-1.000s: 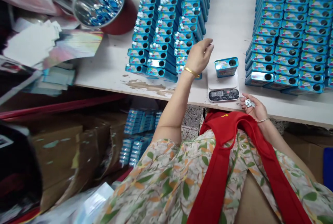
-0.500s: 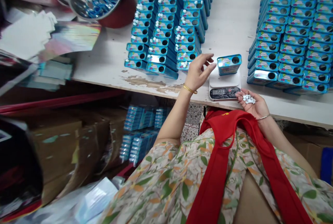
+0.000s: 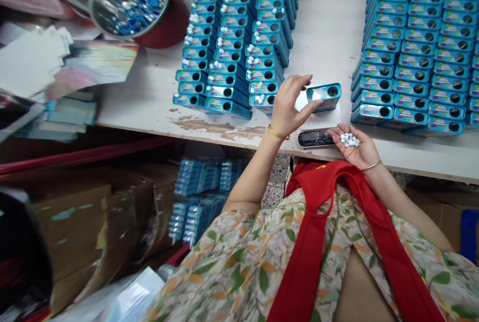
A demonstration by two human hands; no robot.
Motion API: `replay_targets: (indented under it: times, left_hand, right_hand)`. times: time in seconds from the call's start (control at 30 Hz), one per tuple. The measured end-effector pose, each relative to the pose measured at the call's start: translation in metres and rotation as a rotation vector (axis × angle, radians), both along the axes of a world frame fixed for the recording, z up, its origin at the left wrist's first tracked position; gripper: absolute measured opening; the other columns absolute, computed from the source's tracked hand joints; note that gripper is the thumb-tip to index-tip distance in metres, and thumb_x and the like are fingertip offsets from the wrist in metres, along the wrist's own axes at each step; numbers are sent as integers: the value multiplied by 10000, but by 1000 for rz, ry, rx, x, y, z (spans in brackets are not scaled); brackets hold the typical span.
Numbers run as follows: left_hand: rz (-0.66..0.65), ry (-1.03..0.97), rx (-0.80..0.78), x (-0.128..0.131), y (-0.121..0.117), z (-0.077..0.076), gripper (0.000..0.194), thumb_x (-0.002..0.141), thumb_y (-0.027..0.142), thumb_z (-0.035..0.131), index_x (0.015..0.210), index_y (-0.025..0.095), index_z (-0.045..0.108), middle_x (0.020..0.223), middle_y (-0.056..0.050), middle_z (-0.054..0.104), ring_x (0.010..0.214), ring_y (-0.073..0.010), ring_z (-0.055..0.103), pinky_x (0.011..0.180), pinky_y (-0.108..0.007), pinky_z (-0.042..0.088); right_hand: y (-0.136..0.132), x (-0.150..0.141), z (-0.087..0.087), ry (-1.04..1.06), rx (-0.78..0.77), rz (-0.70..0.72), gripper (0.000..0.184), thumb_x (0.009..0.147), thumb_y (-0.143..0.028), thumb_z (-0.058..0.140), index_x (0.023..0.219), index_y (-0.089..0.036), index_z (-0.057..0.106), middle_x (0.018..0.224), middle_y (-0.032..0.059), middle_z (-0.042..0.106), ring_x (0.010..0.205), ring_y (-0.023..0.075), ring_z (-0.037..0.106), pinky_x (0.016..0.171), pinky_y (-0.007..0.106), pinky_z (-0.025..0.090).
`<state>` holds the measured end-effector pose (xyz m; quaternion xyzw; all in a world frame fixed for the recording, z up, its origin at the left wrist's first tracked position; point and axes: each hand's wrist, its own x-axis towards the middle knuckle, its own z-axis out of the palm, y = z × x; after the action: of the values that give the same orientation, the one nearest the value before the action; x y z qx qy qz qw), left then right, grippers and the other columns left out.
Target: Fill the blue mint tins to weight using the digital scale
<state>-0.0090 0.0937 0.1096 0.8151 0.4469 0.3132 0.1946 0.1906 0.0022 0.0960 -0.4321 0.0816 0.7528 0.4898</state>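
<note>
A small blue tin [image 3: 326, 96] with a round hole in its top stands on a white digital scale [image 3: 315, 137] at the table's front edge. My left hand [image 3: 290, 105] grips the tin's left end, thumb below and fingers above. My right hand [image 3: 354, 147] lies palm up beside the scale, cupping a heap of small white tablets [image 3: 349, 140].
Rows of blue tins [image 3: 232, 37] topped with white tablets stand left of the scale; more rows of tins [image 3: 415, 47] fill the right. A metal pot [image 3: 129, 0] with blue and white pieces sits back left. Cartons and stacked tins [image 3: 198, 192] lie under the table [image 3: 329, 32].
My left hand has come from the left rows of tins to the tin on the scale and closed on its end. My right hand with the tablets moved slightly left.
</note>
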Motion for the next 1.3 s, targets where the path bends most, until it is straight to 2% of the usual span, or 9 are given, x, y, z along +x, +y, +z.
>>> replay_targets:
  times: [0.2, 0.3, 0.37, 0.43, 0.5, 0.6, 0.77, 1.13, 1.3]
  left_hand:
    - [-301, 97, 36, 18, -34, 20, 319, 1000, 398, 393, 1178, 211, 581, 1072, -87, 629, 1003, -191, 615, 861, -351, 525]
    - [-120, 100, 90, 15, -22, 14, 356, 986, 425, 430, 1239, 199, 537, 1168, -120, 604, 1116, -231, 578, 959, -395, 482]
    - [-6, 113, 99, 9, -4, 4, 517, 925, 536, 525, 1314, 198, 475, 1263, -144, 569, 1204, -277, 533, 1025, -437, 433]
    - [-5, 144, 55, 6, 13, -6, 650, 863, 616, 581, 1342, 199, 443, 1289, -145, 568, 1207, -292, 531, 1022, -435, 427]
    - [-63, 184, -7, 8, 21, -12, 591, 871, 610, 568, 1293, 205, 482, 1206, -115, 621, 1125, -269, 574, 962, -402, 454]
    - [-108, 245, 46, 15, 13, -7, 394, 912, 519, 527, 1183, 236, 565, 1082, -85, 655, 1020, -254, 592, 906, -417, 455]
    - [-73, 266, 249, 17, -14, 6, 241, 939, 383, 499, 1142, 296, 596, 1094, -68, 641, 1019, -252, 569, 949, -499, 389]
    - [-38, 224, 146, 0, -23, -18, 282, 929, 377, 506, 1184, 309, 607, 1136, -89, 635, 1096, -280, 548, 994, -526, 335]
    - [10, 192, 225, -2, -29, -23, 263, 923, 366, 539, 1169, 330, 624, 1134, -68, 646, 1132, -275, 555, 1009, -503, 311]
  right_hand:
    - [8, -11, 16, 109, 96, -8, 357, 1017, -183, 265, 1037, -95, 610, 939, 113, 738, 851, 153, 725, 795, 281, 618]
    - [11, -13, 13, 133, 108, -6, 328, 1004, -196, 305, 1050, -93, 613, 993, 125, 732, 930, 169, 719, 825, 292, 611]
    - [14, -14, 9, 133, 110, -12, 311, 997, -202, 329, 1054, -90, 614, 1021, 136, 726, 976, 186, 712, 831, 296, 609]
    - [18, -15, 5, 116, 109, -27, 290, 989, -201, 353, 1050, -95, 615, 1016, 136, 725, 971, 188, 713, 811, 285, 612]
    - [22, -16, 3, 92, 95, -47, 272, 983, -198, 369, 1033, -100, 619, 991, 133, 728, 946, 184, 715, 784, 273, 616]
    - [25, -19, 5, 88, 93, -107, 255, 986, -192, 377, 978, -117, 621, 921, 106, 732, 893, 167, 715, 796, 279, 617]
    - [30, -27, 13, 107, 98, -242, 198, 982, -167, 435, 860, -159, 591, 749, 15, 701, 732, 114, 685, 866, 308, 606]
    - [33, -32, 16, 145, 89, -205, 199, 957, -103, 437, 915, -143, 628, 856, 30, 726, 852, 115, 694, 885, 266, 595]
    - [32, -30, 19, 123, 103, -159, 216, 956, -104, 435, 898, -118, 643, 867, 52, 734, 830, 121, 699, 858, 271, 605]
